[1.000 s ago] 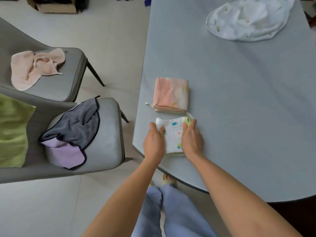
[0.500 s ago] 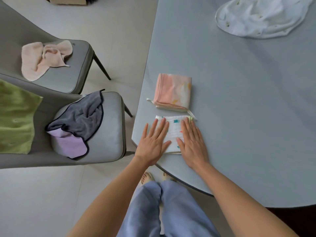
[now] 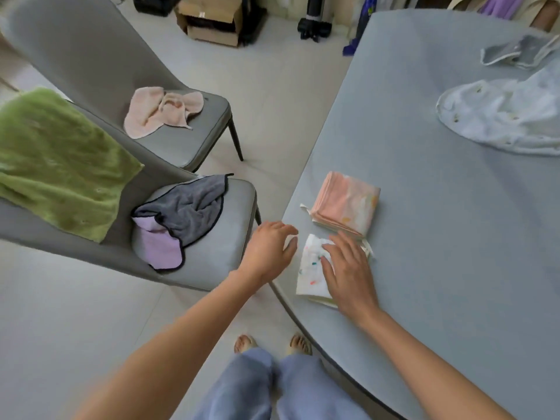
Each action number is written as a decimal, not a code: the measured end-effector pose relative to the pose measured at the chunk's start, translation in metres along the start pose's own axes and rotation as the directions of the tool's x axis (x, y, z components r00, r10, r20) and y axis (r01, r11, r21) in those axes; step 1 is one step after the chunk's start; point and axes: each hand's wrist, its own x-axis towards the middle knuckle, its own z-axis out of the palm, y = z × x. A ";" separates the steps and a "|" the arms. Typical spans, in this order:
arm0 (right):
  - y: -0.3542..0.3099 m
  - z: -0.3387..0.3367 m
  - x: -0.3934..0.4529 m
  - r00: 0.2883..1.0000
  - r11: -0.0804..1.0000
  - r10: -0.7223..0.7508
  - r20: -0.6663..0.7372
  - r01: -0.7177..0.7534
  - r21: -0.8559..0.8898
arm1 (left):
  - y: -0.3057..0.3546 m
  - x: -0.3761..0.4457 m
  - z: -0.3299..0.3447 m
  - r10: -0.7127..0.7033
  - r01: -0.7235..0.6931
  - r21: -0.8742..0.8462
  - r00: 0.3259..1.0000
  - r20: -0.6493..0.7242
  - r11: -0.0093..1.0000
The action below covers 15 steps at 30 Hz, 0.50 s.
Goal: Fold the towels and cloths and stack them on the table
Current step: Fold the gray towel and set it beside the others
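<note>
Step in hand: you have the white printed cloth (image 3: pixel 312 268) folded small, low centre of the frame at the worktop (image 3: pixel 454 237) edge, just below the folded pink cloth (image 3: pixel 345 204). Your right hand (image 3: pixel 348 268) lies flat on it, fingers straight, pressing; your left hand (image 3: pixel 269 250) hovers off the worktop edge, fingers loosely spread, holding nothing. Next move, likely: lift the white cloth onto the pink one, edges squared, then fetch another. Cloth: thin, white with small coloured marks, a pale-green hem showing. Unfolded: grey-and-lilac cloth (image 3: pixel 181 219), pink towel (image 3: pixel 160 110), green towel (image 3: pixel 57 162) on the chairs at left; white cloth (image 3: pixel 500 119) upper right.
</note>
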 end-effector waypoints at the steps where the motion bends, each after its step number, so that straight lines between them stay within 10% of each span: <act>1: -0.010 -0.002 0.019 0.999 0.998 -0.043 -0.001 0.043 0.043 | -0.007 0.000 -0.015 -0.080 0.078 -0.050 0.996 -0.045 0.996; 15: -0.168 0.122 0.167 0.785 0.985 -0.137 0.604 0.170 0.004 | -0.229 -0.072 -0.102 -0.647 0.646 0.049 0.757 0.086 0.762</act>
